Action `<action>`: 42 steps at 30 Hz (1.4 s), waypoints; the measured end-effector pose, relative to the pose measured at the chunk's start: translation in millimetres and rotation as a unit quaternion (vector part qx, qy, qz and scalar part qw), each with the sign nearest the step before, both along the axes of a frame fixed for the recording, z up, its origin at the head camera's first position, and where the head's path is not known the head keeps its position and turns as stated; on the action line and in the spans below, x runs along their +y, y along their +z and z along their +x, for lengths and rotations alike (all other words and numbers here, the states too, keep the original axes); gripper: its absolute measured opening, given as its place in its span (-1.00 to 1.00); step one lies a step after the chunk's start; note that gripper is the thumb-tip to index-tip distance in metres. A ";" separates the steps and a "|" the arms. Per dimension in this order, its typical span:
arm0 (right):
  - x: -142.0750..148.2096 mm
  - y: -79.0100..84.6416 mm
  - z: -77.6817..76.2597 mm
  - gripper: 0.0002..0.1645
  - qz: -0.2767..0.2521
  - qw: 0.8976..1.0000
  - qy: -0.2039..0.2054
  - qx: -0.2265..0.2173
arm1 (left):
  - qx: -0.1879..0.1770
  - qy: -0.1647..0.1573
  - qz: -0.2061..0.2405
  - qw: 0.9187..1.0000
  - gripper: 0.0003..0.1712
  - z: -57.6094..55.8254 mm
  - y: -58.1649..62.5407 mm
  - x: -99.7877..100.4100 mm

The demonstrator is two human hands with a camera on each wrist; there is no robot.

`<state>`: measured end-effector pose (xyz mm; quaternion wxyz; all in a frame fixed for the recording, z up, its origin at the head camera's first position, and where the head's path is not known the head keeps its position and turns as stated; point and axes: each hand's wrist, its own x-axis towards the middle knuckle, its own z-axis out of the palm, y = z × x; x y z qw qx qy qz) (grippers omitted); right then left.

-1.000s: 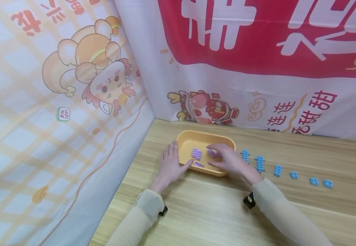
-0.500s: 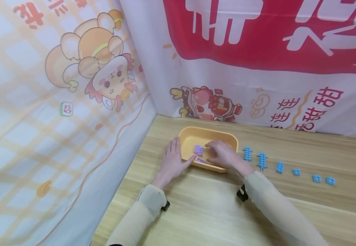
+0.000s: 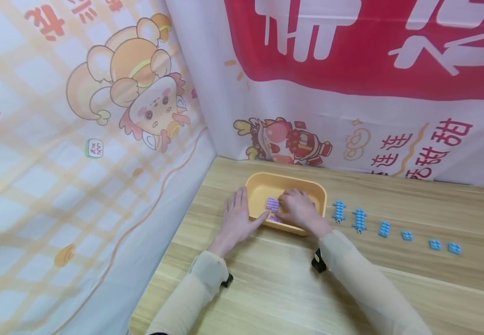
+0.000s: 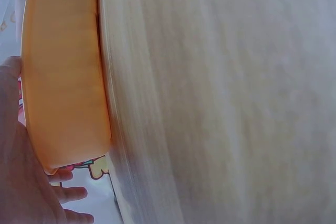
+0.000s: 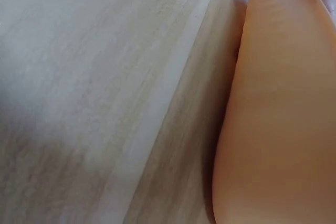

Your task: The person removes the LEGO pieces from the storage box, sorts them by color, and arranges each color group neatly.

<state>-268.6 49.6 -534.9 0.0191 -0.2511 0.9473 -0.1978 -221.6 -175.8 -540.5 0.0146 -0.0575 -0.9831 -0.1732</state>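
A yellow-orange plastic basin [image 3: 285, 179] stands on the table, with purple building bricks [image 3: 272, 204] inside. At its left end rests my left hand [image 3: 237, 218], fingers straight along the outside and thumb across the near rim. The left wrist view shows that hand [image 4: 26, 166] beside the basin's outer wall [image 4: 65, 77]. My right hand [image 3: 299, 208] reaches into the basin from the right, fingers bent down beside the bricks. It covers the floor beneath it, so whether it pinches a brick is hidden. The right wrist view shows mostly the basin's wall [image 5: 283, 103].
Right of the basin lies a row of light-blue brick pieces: two long ones with side pegs [image 3: 339, 211], a shorter block [image 3: 384, 229] and several small ones [image 3: 435, 244]. Printed cloth [image 3: 288, 102] hangs behind and to the left of the wooden table [image 3: 267, 279].
My right hand has moved left inside the basin and its fingers have drawn together, covering purple pieces seen under it before. The left hand stays against the basin. The head view has shifted slightly.
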 end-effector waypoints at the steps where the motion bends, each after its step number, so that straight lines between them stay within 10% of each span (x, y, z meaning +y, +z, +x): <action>1: -0.8 -0.3 -0.5 -0.38 -0.001 1.000 -0.003 -0.001 | 0.001 0.000 0.000 1.000 0.39 -0.1 -0.1 0.3; 42: 78.3 36.6 29.8 -0.56 -0.150 0.987 -0.006 -0.050 | -0.012 0.000 -0.003 1.000 0.39 1.1 2.1 0.4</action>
